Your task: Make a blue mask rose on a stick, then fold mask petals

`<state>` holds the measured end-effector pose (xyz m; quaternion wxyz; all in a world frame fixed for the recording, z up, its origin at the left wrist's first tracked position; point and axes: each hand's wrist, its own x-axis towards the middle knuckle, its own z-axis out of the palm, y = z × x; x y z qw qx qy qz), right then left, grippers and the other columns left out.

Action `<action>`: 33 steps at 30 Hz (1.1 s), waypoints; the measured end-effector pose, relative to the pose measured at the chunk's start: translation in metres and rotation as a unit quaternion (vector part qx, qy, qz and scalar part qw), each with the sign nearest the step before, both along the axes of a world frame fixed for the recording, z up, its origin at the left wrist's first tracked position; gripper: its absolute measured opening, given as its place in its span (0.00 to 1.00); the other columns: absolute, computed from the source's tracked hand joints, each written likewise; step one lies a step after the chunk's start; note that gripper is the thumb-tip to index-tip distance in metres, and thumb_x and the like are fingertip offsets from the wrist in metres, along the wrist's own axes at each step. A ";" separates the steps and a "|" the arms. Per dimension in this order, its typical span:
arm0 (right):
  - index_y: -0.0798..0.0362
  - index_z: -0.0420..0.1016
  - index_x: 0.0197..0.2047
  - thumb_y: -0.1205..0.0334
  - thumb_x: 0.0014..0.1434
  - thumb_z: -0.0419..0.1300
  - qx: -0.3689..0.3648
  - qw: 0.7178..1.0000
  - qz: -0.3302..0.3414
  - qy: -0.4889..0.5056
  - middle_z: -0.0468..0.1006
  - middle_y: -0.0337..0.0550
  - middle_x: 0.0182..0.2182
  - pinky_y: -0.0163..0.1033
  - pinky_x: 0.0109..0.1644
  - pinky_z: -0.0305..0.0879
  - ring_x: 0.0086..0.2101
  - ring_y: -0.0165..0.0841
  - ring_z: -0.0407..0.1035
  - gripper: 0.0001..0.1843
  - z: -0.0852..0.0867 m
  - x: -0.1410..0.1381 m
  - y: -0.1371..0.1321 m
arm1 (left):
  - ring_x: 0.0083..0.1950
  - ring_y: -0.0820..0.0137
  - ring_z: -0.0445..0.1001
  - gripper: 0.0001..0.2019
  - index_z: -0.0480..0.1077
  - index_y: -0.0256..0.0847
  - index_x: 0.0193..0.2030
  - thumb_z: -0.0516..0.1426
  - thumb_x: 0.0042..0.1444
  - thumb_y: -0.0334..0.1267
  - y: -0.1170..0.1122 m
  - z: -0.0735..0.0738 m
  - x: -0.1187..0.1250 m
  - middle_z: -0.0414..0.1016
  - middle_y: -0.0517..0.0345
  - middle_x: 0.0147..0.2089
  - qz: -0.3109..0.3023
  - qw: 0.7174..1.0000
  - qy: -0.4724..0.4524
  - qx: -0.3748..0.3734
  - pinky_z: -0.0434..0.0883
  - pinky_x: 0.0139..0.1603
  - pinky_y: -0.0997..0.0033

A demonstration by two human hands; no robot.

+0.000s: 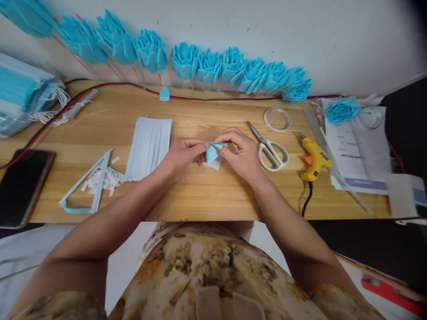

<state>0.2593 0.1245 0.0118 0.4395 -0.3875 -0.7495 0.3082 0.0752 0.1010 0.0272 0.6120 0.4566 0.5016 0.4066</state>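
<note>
My left hand (184,154) and my right hand (240,153) meet over the middle of the wooden table (200,195). Both pinch a small folded piece of light blue and white mask fabric (213,154) between their fingertips. It is held just above the tabletop. A flat pale blue face mask (150,148) lies just left of my left hand. White-handled scissors (270,147) lie just right of my right hand.
Blue fabric flowers (233,69) on sticks lean along the wall. A tape roll (277,119), a yellow glue gun (313,158), papers (356,146) with another flower sit right. Mask trimmings (96,182), a phone (22,184) and a mask stack (23,95) lie left.
</note>
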 end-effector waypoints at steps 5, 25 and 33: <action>0.45 0.81 0.37 0.72 0.55 0.57 0.011 1.000 0.010 -0.004 0.83 0.39 0.39 0.48 0.52 0.71 0.43 0.38 0.75 0.14 0.000 0.002 0.001 | 0.24 0.74 0.69 0.18 0.75 0.39 0.22 0.67 0.50 0.51 0.000 0.000 -0.001 0.72 0.58 0.22 0.000 1.000 -0.008 0.006 0.71 0.28 0.72; 0.50 0.79 0.42 0.38 0.64 0.59 -0.242 0.964 0.043 0.101 0.78 0.40 0.34 0.39 0.41 0.70 0.35 0.33 0.72 0.23 0.002 0.006 0.000 | 0.23 0.75 0.69 0.16 0.75 0.39 0.23 0.64 0.54 0.48 0.001 -0.006 -0.003 0.72 0.61 0.20 0.038 0.996 0.036 0.067 0.69 0.29 0.74; 0.52 0.74 0.29 0.38 0.56 0.67 -0.307 0.946 0.053 0.091 0.74 0.37 0.25 0.36 0.32 0.64 0.28 0.29 0.66 0.23 0.000 0.001 0.000 | 0.24 0.75 0.69 0.18 0.74 0.38 0.23 0.64 0.55 0.50 0.001 -0.005 -0.002 0.72 0.61 0.20 0.041 0.994 0.054 0.083 0.69 0.30 0.74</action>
